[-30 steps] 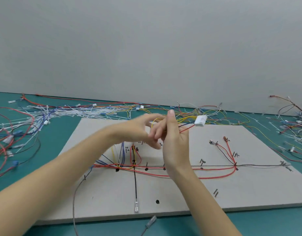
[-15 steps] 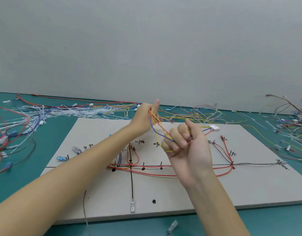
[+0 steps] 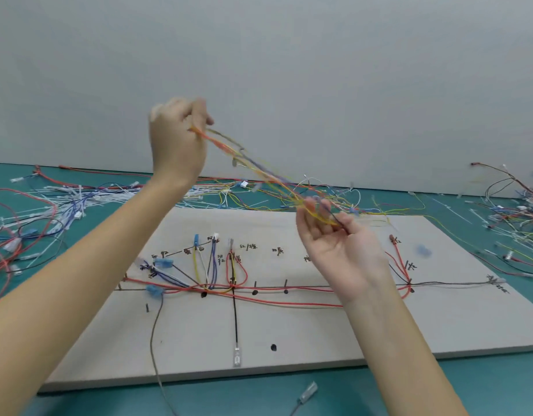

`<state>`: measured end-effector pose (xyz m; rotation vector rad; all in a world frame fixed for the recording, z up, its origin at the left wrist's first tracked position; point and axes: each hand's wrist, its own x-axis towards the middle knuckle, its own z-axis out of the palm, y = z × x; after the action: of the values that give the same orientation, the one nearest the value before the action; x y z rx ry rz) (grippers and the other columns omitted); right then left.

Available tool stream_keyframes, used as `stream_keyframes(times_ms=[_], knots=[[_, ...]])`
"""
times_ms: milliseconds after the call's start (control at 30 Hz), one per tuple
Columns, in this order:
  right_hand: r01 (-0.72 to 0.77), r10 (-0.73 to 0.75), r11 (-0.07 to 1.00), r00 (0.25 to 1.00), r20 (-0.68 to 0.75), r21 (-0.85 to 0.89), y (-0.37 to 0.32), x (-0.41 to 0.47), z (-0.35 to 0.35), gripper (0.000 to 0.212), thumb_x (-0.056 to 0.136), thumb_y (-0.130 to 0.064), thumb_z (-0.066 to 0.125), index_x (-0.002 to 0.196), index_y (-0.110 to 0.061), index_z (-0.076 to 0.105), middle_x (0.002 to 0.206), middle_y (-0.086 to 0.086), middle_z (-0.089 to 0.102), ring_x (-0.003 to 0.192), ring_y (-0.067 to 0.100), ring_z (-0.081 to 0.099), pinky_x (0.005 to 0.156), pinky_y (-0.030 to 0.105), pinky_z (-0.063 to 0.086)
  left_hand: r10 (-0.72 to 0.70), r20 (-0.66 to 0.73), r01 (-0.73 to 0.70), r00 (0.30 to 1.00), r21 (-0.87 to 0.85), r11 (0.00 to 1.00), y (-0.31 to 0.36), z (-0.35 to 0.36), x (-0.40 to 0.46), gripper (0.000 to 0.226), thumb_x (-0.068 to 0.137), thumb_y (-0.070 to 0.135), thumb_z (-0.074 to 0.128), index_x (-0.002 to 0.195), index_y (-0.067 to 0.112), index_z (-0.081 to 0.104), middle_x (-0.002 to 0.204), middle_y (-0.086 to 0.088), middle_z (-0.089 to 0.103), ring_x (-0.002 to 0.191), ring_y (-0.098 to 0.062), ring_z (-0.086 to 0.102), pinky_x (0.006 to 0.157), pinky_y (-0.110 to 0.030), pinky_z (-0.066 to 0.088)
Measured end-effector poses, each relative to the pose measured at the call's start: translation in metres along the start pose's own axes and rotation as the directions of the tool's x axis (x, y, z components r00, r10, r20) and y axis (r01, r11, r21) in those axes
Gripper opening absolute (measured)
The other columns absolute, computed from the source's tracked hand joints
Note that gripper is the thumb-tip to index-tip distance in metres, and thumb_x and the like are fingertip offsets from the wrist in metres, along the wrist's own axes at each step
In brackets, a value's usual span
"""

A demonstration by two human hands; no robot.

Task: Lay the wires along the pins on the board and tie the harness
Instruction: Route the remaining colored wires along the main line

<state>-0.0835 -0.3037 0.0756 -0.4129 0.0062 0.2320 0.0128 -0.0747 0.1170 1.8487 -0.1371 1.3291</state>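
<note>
Since half a second earlier, the left hand had risen well above the board, pinching one end of a yellow, red and purple wire bundle. The right hand, palm up and fingers loosely curled, held the other end just above the board's far edge. Drawn taut and blurred, the bundle likely risked snagging the loose wire pile behind it, or dragging routed red wires off their pins. Open air lay above the board; clutter crowded the left, right and far sides.
</note>
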Motion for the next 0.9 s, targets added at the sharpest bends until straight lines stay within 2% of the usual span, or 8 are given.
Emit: stream_keyframes(times_ms=[133,233,333,433,533,667,767,900], knots=[[-0.017,0.002,0.986,0.996,-0.087,-0.167,0.008,0.005,-0.003,0.051,0.096,0.000,0.031,0.052,-0.001,0.058,0.055,0.014,0.063,0.050,0.024,0.067,0.055,0.034,0.060,-0.309,0.094,0.323,0.946,-0.249,0.913,-0.016,-0.005,-0.027,0.037,0.097,0.031,0.056,0.067,0.011,0.064,0.062,0.002,0.067,0.059,-0.012,0.064,0.062,-0.025,0.049],[-0.132,0.086,0.970,0.972,-0.220,-0.203,0.016,0.016,-0.009,0.037,0.102,-0.013,0.030,0.069,-0.010,0.047,0.041,0.000,0.045,0.031,0.013,0.045,0.041,0.020,0.049,-0.521,0.397,0.653,0.755,-0.393,0.647,0.001,-0.009,-0.044,0.039,0.092,0.025,0.064,0.056,0.013,0.056,0.046,0.004,0.058,0.037,-0.012,0.056,0.041,-0.019,0.046],[-0.237,0.129,0.890,0.950,-0.283,-0.390,0.021,0.029,-0.012,0.038,0.105,-0.027,0.033,0.102,-0.001,0.060,0.053,0.004,0.058,0.024,0.006,0.026,0.033,0.012,0.033,-0.415,0.607,0.686,0.678,-0.319,0.654,0.026,-0.017,-0.063,0.041,0.092,0.027,0.062,0.054,0.015,0.055,0.043,0.005,0.053,0.032,-0.014,0.051,0.038,-0.019,0.044],[-0.257,0.085,0.741,0.952,-0.293,-0.620,0.024,0.036,-0.015,0.046,0.097,-0.041,0.050,0.110,0.001,0.060,0.080,0.013,0.071,0.029,0.008,0.031,0.031,0.015,0.032,-0.265,0.742,0.627,0.616,-0.258,0.735,0.053,-0.025,-0.087,0.044,0.095,0.034,0.056,0.055,0.014,0.054,0.040,0.002,0.052,0.034,-0.015,0.055,0.037,-0.013,0.038],[-0.217,0.012,0.470,0.971,-0.239,-0.856,0.029,0.030,-0.020,0.021,0.091,-0.030,0.061,0.092,-0.009,0.062,0.091,0.016,0.069,0.046,0.019,0.041,0.038,0.019,0.034,-0.205,0.819,0.626,0.536,-0.222,0.748,0.062,-0.031,-0.101,0.050,0.089,0.053,0.052,0.055,0.018,0.062,0.043,-0.002,0.051,0.041,-0.018,0.056,0.043,-0.020,0.042],[0.050,-0.059,0.198,0.998,0.039,-0.979,0.035,0.022,-0.020,0.029,0.090,-0.027,0.064,0.061,-0.024,0.065,0.067,-0.010,0.061,0.040,0.002,0.044,0.048,0.019,0.036,-0.353,0.754,0.779,0.555,-0.322,0.538,0.057,-0.032,-0.098,0.057,0.082,0.061,0.041,0.070,0.019,0.077,0.056,-0.006,0.065,0.057,-0.020,0.068,0.058,-0.026,0.056],[0.257,-0.218,0.011,0.944,0.248,-0.966,0.035,0.012,-0.012,0.027,0.099,-0.026,0.049,0.082,-0.023,0.070,0.072,-0.020,0.067,0.075,-0.006,0.060,0.073,0.029,0.048,-0.392,0.696,0.776,0.601,-0.391,0.496,0.047,-0.035,-0.091,0.055,0.087,0.065,0.041,0.083,0.025,0.079,0.075,-0.004,0.074,0.080,-0.015,0.073,0.069,-0.024,0.057],[0.283,-0.175,-0.591,0.869,0.462,-0.756,0.039,0.000,-0.014,0.036,0.103,-0.041,0.032,0.099,-0.018,0.060,0.096,-0.002,0.058,0.090,0.023,0.056,0.075,0.040,0.045,-0.360,0.766,0.820,0.532,-0.360,0.445,0.039,-0.036,-0.084,0.054,0.068,0.074,0.061,0.096,0.030,0.077,0.091,0.001,0.075,0.098,-0.012,0.069,0.084,-0.036,0.051]])
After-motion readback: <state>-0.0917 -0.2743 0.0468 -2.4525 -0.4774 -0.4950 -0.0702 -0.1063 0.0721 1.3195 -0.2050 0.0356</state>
